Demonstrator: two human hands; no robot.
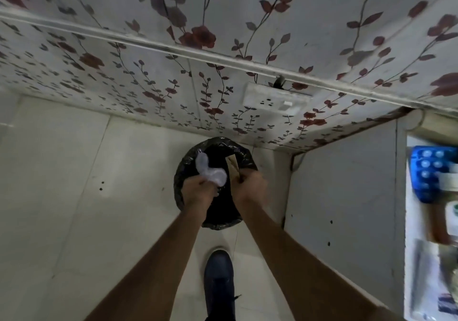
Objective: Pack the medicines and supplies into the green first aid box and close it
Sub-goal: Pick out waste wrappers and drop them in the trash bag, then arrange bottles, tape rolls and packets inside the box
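Note:
Both my hands are held over a floor bin lined with a black bag [244,155]. My left hand [198,189] grips a crumpled clear plastic wrapper [210,172] above the bin's mouth. My right hand [250,184] pinches a small brown cardboard piece [233,163] that points down into the bin. The green first aid box is not in view. At the far right edge, a blue blister pack [426,172] and other blurred supplies lie on a white surface [411,221].
The bin stands on a pale tiled floor [74,196] against a wall with floral wallpaper [148,77]. A white socket plate [275,100] is on that wall. My dark shoe [219,278] is just behind the bin. A grey cabinet side [342,196] rises to the right.

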